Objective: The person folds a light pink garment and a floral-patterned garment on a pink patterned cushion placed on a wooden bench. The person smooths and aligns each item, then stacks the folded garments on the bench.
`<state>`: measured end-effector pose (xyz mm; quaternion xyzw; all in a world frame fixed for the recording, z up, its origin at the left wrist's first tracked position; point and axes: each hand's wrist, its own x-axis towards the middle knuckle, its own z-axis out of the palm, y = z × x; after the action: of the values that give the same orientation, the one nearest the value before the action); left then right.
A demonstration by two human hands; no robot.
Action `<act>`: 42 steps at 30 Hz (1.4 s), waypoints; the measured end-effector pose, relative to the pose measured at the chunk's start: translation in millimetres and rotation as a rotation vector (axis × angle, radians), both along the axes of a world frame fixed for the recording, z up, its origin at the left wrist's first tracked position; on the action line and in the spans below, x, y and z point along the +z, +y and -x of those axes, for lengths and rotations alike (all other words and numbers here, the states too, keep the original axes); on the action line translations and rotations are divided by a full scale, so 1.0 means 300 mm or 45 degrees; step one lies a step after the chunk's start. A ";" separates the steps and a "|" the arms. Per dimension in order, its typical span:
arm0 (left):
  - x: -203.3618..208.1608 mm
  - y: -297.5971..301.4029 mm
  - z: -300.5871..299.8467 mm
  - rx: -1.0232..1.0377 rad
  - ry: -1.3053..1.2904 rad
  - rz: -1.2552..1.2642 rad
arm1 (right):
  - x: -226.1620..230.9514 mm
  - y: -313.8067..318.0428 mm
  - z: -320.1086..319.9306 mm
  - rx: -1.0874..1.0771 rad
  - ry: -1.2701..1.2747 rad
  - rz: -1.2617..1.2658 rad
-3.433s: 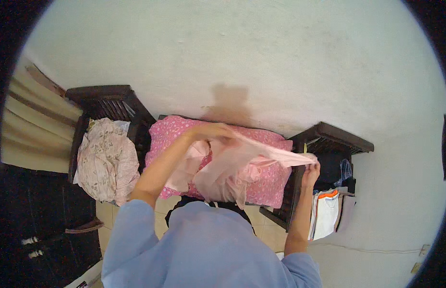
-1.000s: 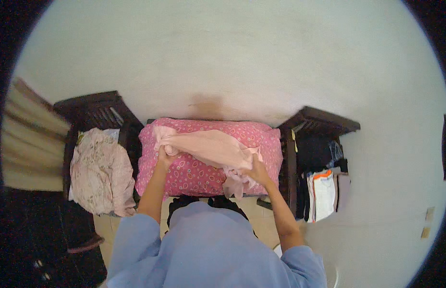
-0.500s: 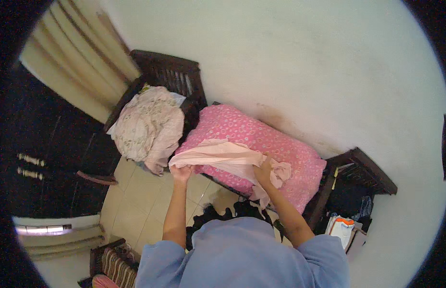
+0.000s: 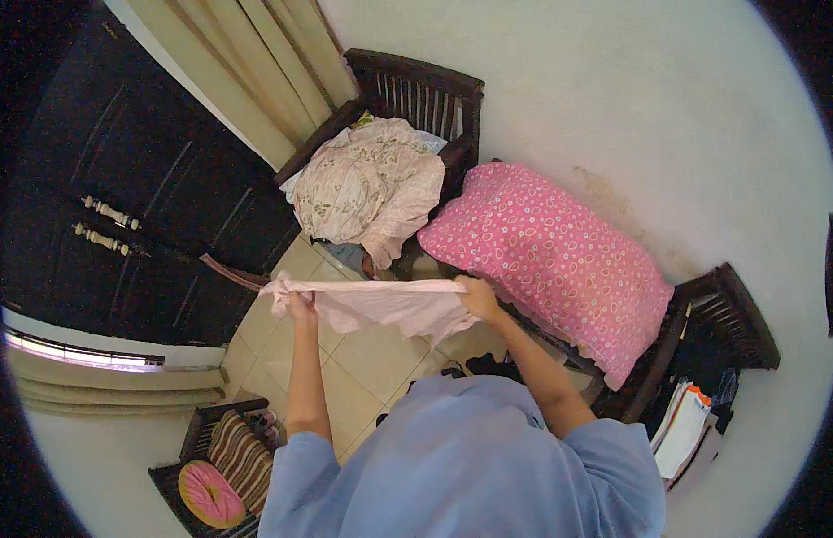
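Note:
A light pink cloth (image 4: 380,303) is stretched in the air between my two hands, its upper edge nearly straight and its lower part hanging loose. My left hand (image 4: 300,305) grips one end, where the fabric bunches up. At the other end, my right hand (image 4: 477,298) is closed on a corner. Below the cloth lies the tiled floor (image 4: 340,372). Beyond my right hand, a bright pink patterned cushion (image 4: 551,255) rests on a dark wooden seat, apart from the cloth.
A dark wooden chair (image 4: 416,85) at the back holds a heap of floral fabric (image 4: 362,184). Black double doors (image 4: 156,188) stand at the left. Another chair with a striped cushion (image 4: 241,457) is at lower left. White folded items (image 4: 684,430) sit at the right.
The pink cloth has come off the cushion and moved left over the floor, held tauter between both hands. The view has turned leftward.

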<state>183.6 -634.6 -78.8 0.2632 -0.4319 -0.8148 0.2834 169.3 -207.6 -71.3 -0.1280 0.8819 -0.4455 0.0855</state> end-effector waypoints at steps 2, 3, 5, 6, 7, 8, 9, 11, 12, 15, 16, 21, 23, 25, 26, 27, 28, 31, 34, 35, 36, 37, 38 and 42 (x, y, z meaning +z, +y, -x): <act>0.025 0.041 0.077 0.058 -0.103 0.211 | 0.053 0.061 0.003 -0.113 0.147 -0.108; 0.042 0.097 0.116 0.076 -0.159 0.313 | 0.091 0.103 -0.004 -0.156 0.251 -0.198; 0.109 0.233 0.176 0.033 -0.052 0.524 | 0.177 0.206 -0.026 -0.265 0.322 -0.357; 0.155 0.328 0.209 0.072 -0.060 0.662 | 0.215 0.267 -0.044 -0.329 0.284 -0.423; 0.215 0.442 0.238 0.108 -0.063 0.797 | 0.244 0.337 -0.065 -0.398 0.241 -0.493; 0.326 0.595 0.256 0.042 -0.139 0.852 | 0.262 0.423 -0.093 -0.480 0.217 -0.486; 0.302 0.580 0.297 0.062 -0.054 0.866 | 0.288 0.460 -0.104 -0.511 0.217 -0.431; 0.201 0.568 0.425 0.078 0.117 0.871 | 0.362 0.552 -0.135 -0.606 0.234 -0.353; 0.336 0.787 0.418 -0.007 0.293 0.465 | 0.411 0.635 -0.175 -0.706 0.238 -0.359; 0.238 0.993 0.617 -0.181 0.355 0.798 | 0.507 0.865 -0.208 -0.955 0.205 -0.450; 0.194 1.040 0.719 -0.139 0.275 0.984 | 0.524 0.926 -0.182 -1.009 0.184 -0.475; 0.307 1.687 1.040 -0.359 0.505 0.892 | 0.489 1.336 0.060 -1.283 0.379 -0.711; 0.339 1.888 1.132 -0.313 0.414 1.140 | 0.462 1.486 0.182 -1.368 0.199 -0.747; 0.289 2.009 1.250 -0.376 0.152 1.420 | 0.353 1.645 0.285 -1.384 0.292 -0.859; 0.248 2.050 1.297 -0.407 -0.001 1.566 | 0.297 1.707 0.328 -1.366 0.247 -0.927; 0.228 2.106 1.310 -0.422 0.009 1.761 | 0.245 1.769 0.346 -1.351 0.195 -1.008; 0.210 2.154 1.320 -0.437 0.024 1.955 | 0.196 1.830 0.356 -1.316 0.233 -1.087; 0.114 2.210 1.371 -0.673 -0.137 2.176 | 0.064 1.925 0.376 -1.231 0.064 -1.188; -0.062 2.163 1.440 -0.987 -0.591 1.817 | -0.026 1.917 0.425 -1.312 -0.455 -0.852; -0.123 2.155 1.438 -1.032 -0.512 1.495 | -0.047 1.902 0.443 -1.426 -0.503 -0.621; -0.158 2.174 1.425 -1.068 -0.415 1.165 | -0.060 1.903 0.445 -1.551 -0.542 -0.394; -0.192 2.185 1.406 -1.088 -0.320 0.834 | -0.138 1.902 0.443 -1.582 -0.311 -0.181; -0.127 2.297 1.351 -1.356 -0.515 0.755 | -0.279 1.945 0.359 -1.682 -0.084 -0.019; -0.386 1.981 1.315 -1.304 -0.314 1.453 | -0.329 1.732 0.336 -1.427 0.002 0.099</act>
<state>-210.9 -40.3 -194.5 -0.0671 -0.8808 -0.4605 -0.0870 68.4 312.0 -170.1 0.3567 0.7981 -0.4551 -0.1697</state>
